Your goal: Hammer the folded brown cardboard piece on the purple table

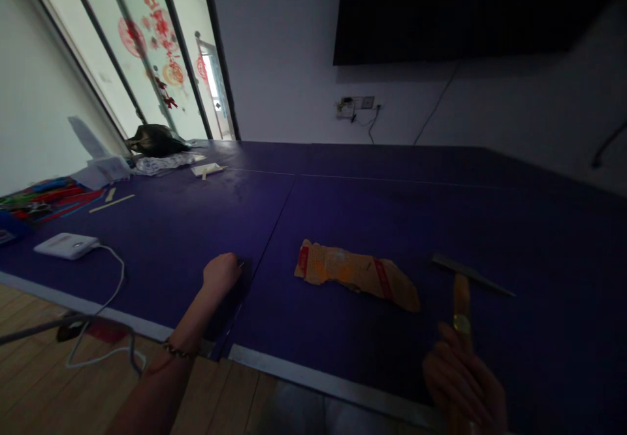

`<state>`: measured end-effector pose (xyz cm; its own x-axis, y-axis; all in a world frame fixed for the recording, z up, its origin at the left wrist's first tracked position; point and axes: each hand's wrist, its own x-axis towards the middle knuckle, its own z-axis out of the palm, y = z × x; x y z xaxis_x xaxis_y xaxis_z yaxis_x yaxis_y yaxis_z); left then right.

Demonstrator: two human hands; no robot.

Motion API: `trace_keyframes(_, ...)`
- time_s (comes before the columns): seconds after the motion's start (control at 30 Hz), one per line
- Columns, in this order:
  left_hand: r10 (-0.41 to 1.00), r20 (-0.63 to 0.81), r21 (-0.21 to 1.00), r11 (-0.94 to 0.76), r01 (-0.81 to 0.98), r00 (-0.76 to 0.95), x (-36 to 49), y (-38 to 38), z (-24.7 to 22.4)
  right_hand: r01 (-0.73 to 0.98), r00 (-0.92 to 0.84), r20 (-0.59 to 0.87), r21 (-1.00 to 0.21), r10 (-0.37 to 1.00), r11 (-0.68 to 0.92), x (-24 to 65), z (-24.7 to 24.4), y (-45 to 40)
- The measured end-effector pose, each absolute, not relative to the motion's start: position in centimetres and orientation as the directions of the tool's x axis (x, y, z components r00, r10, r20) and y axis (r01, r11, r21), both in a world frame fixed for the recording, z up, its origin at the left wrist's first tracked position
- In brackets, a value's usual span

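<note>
My right hand (pixel 463 379) is wrapped round the wooden handle of a hammer (pixel 460 294), whose long, narrow metal head is raised over the right part of the purple table (pixel 392 213). My left hand (pixel 223 275) is closed in a fist against the table, just left of the seam between the boards. A tiny pale tip shows at its fingers; what it belongs to is too small to make out. Between the two hands lies a torn strip of brown cardboard (pixel 353 272) with red bands, touched by neither.
A white power bank (pixel 67 245) with a white cable (pixel 122 272) lies at the left. Behind it are thin wooden sticks (pixel 112 204), colourful strips (pixel 63 200), and a dark bag (pixel 157 140). The table's pale front edge (pixel 323 379) runs close to me.
</note>
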<state>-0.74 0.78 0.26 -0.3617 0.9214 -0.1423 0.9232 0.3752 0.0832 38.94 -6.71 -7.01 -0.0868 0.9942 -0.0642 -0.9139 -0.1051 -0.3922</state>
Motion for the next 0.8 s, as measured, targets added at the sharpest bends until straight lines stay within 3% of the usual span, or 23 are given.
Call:
trace_keyframes(0.07,0.947,-0.113,0.164,0.315,0.935,-0.3,-0.2,1.5,0.4,-0.934,-0.076,-0.06,-0.346,0.995,-0.092,38.3,-6.4,-6.9)
trace_keyframes(0.17,0.996,-0.024,0.482,0.09,0.872,-0.089,2.3,3.1,0.9,-0.923,-0.094,-0.049,-0.371,0.994,-0.105,38.0,-6.0,-7.0)
trace_keyframes(0.27,0.991,0.083,0.82,-0.128,0.558,0.106,7.1,5.0,1.1,-0.899,-0.116,-0.042,-0.421,0.992,-0.123,38.3,-6.5,-6.8)
trace_keyframes(0.33,0.974,0.137,0.922,-0.191,0.336,0.179,10.9,6.2,0.7,-0.879,-0.17,-0.037,-0.446,0.985,-0.169,38.7,-7.2,-6.6)
trace_keyframes(0.47,0.95,0.212,0.955,-0.251,0.156,0.231,17.3,7.8,-1.3,-0.807,-0.336,-0.051,-0.5,0.941,-0.315,39.1,-8.0,-6.3)
trace_keyframes(0.8,0.945,0.214,0.9,-0.289,0.327,0.245,20.1,8.5,-4.8,-0.681,-0.612,-0.031,-0.489,0.79,-0.546,38.0,-8.2,-5.3)
